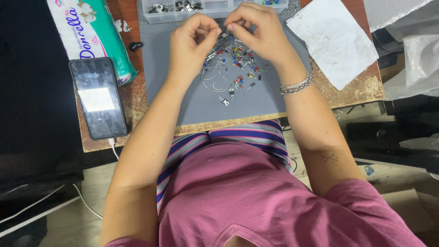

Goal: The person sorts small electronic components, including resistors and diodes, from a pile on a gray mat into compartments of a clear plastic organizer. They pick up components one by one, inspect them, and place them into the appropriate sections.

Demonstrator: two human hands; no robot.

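On the worktop's (353, 94) left edge lies a phone (98, 97) with its screen up, and beside it, toward the far left corner, a wrapped tissue pack (92, 30). A grey mat (178, 100) covers the middle, with a clear parts box (213, 1) along its far edge. Above the mat the left hand (190, 45) has its grip pinched shut, thumb against forefinger, and the right hand (257, 31), a bracelet (295, 86) at its wrist, is pinched the same way. The two meet over the heap of parts (229, 68) on the mat's far half, and between the fingertips something thin seems held, probably a small part from the heap. It is too small to tell which hand carries it. Its long axis looks to run left to right, from one pinch to the other, roughly parallel to the worktop's far edge, but I cannot tell which end points where. A crumpled sheet of paper (332, 35) lies near the right edge. A part this tiny could slip from the pinch and vanish into the heap below. A thin lead might bend under pressure. A forearm sweeping the mat could scatter loose parts toward the near edge.
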